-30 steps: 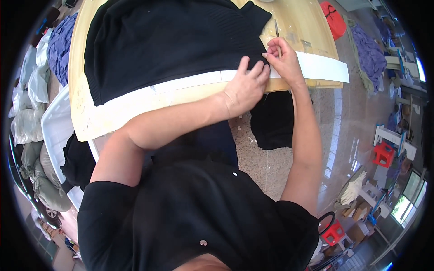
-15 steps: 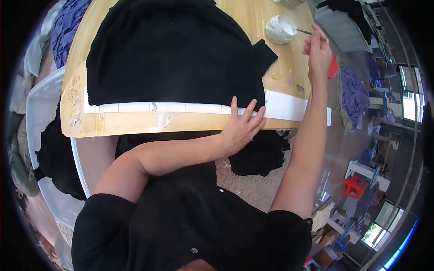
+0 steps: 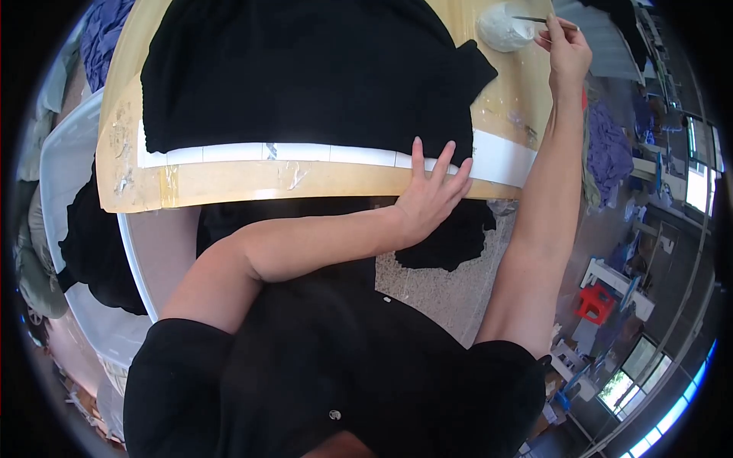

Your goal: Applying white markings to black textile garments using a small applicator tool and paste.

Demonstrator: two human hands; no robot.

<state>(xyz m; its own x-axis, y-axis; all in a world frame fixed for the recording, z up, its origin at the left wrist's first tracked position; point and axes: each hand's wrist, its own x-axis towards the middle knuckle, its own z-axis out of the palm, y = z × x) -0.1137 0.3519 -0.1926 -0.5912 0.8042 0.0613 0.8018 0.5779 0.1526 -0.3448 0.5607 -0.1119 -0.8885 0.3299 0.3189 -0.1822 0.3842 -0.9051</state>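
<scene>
A black knitted garment (image 3: 305, 84) lies spread on the wooden table, its lower edge along a white marked strip (image 3: 305, 152). My left hand (image 3: 434, 195) rests flat at the garment's near right corner, fingers spread over its edge and the strip. In my right hand (image 3: 569, 57), a thin dark stick-like tool (image 3: 534, 19) is pinched between the fingers. Its tip reaches over a white-coated pot (image 3: 504, 30) at the table's far right; whether it touches the contents I cannot tell.
The curved table (image 3: 229, 182) ends just in front of my body. At left stands a white plastic tub (image 3: 99, 328) with black cloth in it. More black cloth (image 3: 447, 244) is below the table edge. Purple cloth (image 3: 609, 156) and a red stool (image 3: 594, 304) are off to the right.
The whole view has shifted, so table and garment appear higher and further right. My left hand stays on the garment's corner. More of the stick-like tool shows beside the pot now.
</scene>
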